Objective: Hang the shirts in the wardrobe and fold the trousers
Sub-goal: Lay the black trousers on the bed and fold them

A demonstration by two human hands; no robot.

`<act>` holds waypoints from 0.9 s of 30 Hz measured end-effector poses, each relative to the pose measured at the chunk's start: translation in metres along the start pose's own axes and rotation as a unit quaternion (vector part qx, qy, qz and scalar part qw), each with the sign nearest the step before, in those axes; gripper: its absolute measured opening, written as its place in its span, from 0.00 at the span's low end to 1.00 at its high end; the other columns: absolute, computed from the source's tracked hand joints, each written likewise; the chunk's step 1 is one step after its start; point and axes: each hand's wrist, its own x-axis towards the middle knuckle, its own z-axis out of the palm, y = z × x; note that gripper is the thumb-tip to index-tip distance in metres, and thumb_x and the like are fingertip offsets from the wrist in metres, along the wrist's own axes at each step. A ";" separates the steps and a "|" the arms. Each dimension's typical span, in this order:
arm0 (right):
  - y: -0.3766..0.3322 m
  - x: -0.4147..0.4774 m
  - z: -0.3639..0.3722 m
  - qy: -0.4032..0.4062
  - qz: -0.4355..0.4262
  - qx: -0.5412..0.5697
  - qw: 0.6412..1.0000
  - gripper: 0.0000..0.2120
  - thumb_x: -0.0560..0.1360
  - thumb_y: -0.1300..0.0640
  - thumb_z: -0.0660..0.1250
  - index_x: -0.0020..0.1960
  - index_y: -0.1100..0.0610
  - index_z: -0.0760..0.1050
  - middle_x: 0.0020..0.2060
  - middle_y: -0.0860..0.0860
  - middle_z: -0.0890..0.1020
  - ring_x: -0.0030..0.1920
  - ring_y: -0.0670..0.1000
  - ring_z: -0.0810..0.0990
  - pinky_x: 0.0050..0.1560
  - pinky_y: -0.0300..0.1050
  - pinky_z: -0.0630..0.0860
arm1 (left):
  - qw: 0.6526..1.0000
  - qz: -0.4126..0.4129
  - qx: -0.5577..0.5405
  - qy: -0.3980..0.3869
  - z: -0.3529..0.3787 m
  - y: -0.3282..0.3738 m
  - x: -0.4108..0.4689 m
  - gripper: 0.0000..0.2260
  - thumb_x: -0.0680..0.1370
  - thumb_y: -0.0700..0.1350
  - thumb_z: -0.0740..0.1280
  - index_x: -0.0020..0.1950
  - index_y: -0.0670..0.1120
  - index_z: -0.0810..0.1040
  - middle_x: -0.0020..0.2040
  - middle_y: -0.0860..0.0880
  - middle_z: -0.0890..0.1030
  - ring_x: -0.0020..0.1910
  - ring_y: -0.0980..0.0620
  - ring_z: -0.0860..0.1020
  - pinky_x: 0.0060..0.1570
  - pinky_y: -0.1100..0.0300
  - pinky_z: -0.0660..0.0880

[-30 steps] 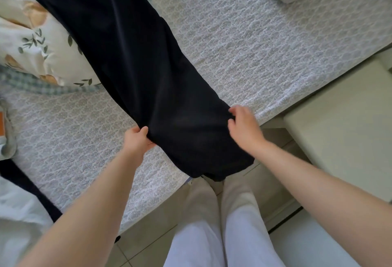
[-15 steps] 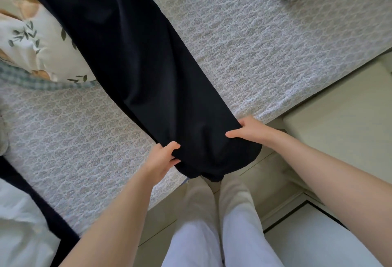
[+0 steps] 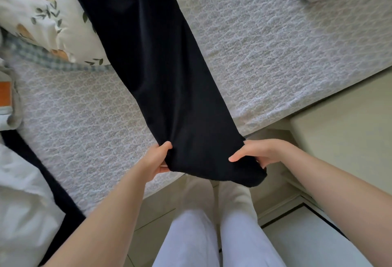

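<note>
Both hands have slid down the long black fabric trousers [image 3: 161,75] since a second ago. Back then they were on the sides of the leg a bit further up, and now they're right at the near end, just where it tips over the edge of the bed. The left hand [image 3: 157,160] pinches the left edge, thumb on top and fingers tucked underneath. The right hand [image 3: 254,154] has the right corner, with one digit stretched flat across the top and the rest curled under the cloth. So both have a proper hold, nothing loose. The trousers run diagonally across the white textured bedspread [image 3: 275,54], pulled fairly straight. The far end goes over the floral-print pillow [image 3: 42,22] and out of the top of the view, so I can't see the waistband. My read is that the straightening is about done and this end is set up to be carried over towards the far end for the first fold. Only worry is the far part bunching on that pillow when the cloth gets lifted.
</note>
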 end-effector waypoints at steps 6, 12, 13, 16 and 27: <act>-0.005 0.021 0.020 0.076 -0.076 0.000 0.994 0.17 0.72 0.51 0.71 0.60 0.46 0.77 0.55 0.46 0.82 0.54 0.47 0.81 0.56 0.45 0.78 | 1.000 0.016 -0.008 -0.016 0.004 -0.002 0.002 0.13 0.78 0.40 0.62 0.61 0.46 0.78 0.54 0.47 0.83 0.50 0.47 0.82 0.42 0.55 0.81; 0.002 0.018 0.023 0.116 -0.081 0.022 0.990 0.15 0.75 0.54 0.69 0.61 0.52 0.76 0.56 0.49 0.82 0.54 0.50 0.81 0.53 0.47 0.80 | 0.999 0.002 -0.028 -0.043 0.003 -0.003 -0.001 0.13 0.78 0.39 0.63 0.61 0.47 0.76 0.51 0.51 0.81 0.47 0.53 0.80 0.37 0.60 0.78; 0.005 0.016 0.020 0.129 -0.086 0.019 0.988 0.15 0.76 0.55 0.69 0.62 0.51 0.75 0.56 0.48 0.81 0.55 0.50 0.81 0.54 0.46 0.79 | 0.998 0.004 -0.031 -0.047 0.004 -0.003 -0.001 0.13 0.78 0.39 0.64 0.62 0.47 0.75 0.55 0.50 0.81 0.51 0.52 0.80 0.42 0.58 0.79; 0.013 0.016 0.009 0.235 -0.083 -0.117 0.961 0.22 0.73 0.53 0.68 0.67 0.47 0.71 0.60 0.46 0.79 0.61 0.52 0.76 0.61 0.50 0.74 | 0.997 0.028 -0.041 -0.052 0.010 -0.003 -0.001 0.15 0.78 0.35 0.64 0.62 0.46 0.74 0.58 0.50 0.81 0.56 0.51 0.80 0.48 0.58 0.79; -0.017 0.015 -0.002 0.208 -0.139 -0.186 0.950 0.10 0.70 0.51 0.72 0.51 0.43 0.79 0.66 0.43 0.69 0.68 0.50 0.66 0.69 0.53 0.67 | 0.990 0.043 -0.126 -0.054 0.027 -0.024 -0.003 0.14 0.77 0.37 0.69 0.60 0.49 0.77 0.57 0.50 0.84 0.55 0.52 0.82 0.55 0.55 0.79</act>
